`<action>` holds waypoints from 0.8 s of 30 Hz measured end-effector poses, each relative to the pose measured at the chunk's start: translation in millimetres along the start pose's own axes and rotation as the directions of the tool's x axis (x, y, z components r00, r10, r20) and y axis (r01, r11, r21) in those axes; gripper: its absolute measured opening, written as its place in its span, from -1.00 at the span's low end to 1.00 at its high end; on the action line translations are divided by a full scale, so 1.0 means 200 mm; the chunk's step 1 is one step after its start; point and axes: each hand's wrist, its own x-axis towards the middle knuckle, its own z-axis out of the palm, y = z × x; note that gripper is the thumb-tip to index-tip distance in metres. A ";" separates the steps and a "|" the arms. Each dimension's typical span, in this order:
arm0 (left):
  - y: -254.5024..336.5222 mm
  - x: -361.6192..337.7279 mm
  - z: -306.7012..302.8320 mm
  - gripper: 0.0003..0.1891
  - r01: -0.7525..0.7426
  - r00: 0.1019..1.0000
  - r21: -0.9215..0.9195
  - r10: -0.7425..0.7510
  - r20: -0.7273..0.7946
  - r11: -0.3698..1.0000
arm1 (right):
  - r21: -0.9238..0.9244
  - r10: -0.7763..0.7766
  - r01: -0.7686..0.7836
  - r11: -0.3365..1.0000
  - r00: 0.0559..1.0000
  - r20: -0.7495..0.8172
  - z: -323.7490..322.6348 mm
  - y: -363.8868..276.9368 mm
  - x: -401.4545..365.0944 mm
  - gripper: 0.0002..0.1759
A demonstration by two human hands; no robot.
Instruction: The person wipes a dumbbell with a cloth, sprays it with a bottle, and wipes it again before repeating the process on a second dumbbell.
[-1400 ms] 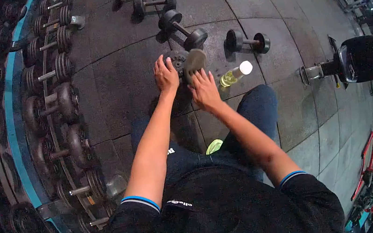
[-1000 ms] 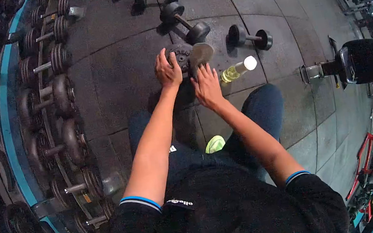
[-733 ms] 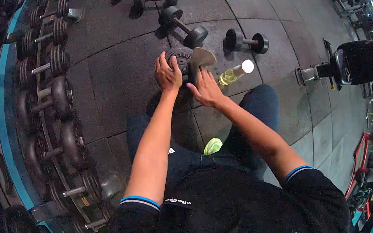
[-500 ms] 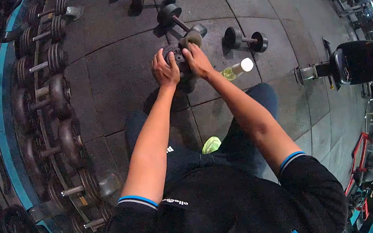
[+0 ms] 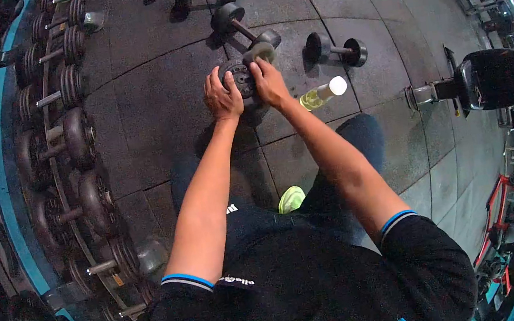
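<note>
A dark dumbbell (image 5: 237, 75) with round plates stands up from the floor between my hands. My left hand (image 5: 223, 95) is curled round the near left side of its upper plate, thumb over the rim. Against the plate's right edge, my right hand (image 5: 271, 83) presses a blurred grey-green cloth (image 5: 263, 50) under its fingertips. The dumbbell's lower part is mostly hidden by my hands and in shadow. Right of my right wrist, a clear bottle (image 5: 312, 99) with yellowish liquid and a white cap stands on the floor.
Several dumbbells lie ahead, including one dumbbell (image 5: 246, 30) just beyond my hands and another dumbbell (image 5: 336, 50) to the right. A loaded dumbbell rack (image 5: 77, 226) runs along the left. At right is a black padded bench (image 5: 503, 79). My yellow-green shoe (image 5: 291, 199) shows below.
Both hands and the dumbbell appear slightly further left and up in view, along with a small shift of the whole scene. The hold on the plate and the cloth stays the same.
</note>
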 end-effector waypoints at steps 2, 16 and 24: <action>0.02 0.01 -0.01 -0.40 0.016 1.000 0.010 -0.016 0.007 1.000 | -0.035 -0.104 0.102 0.994 0.992 -0.073 0.02 -0.01 -0.07 -0.38; -0.03 0.01 0.01 -0.46 0.040 0.999 -0.053 -0.041 -0.023 0.998 | -0.468 -0.369 0.353 0.810 0.927 0.062 0.01 -0.11 -0.27 -0.50; -0.07 0.01 0.03 -0.41 -0.048 0.998 -0.058 0.045 -0.045 0.997 | -0.499 -0.489 0.570 0.653 0.820 0.296 0.02 -0.12 0.00 -0.33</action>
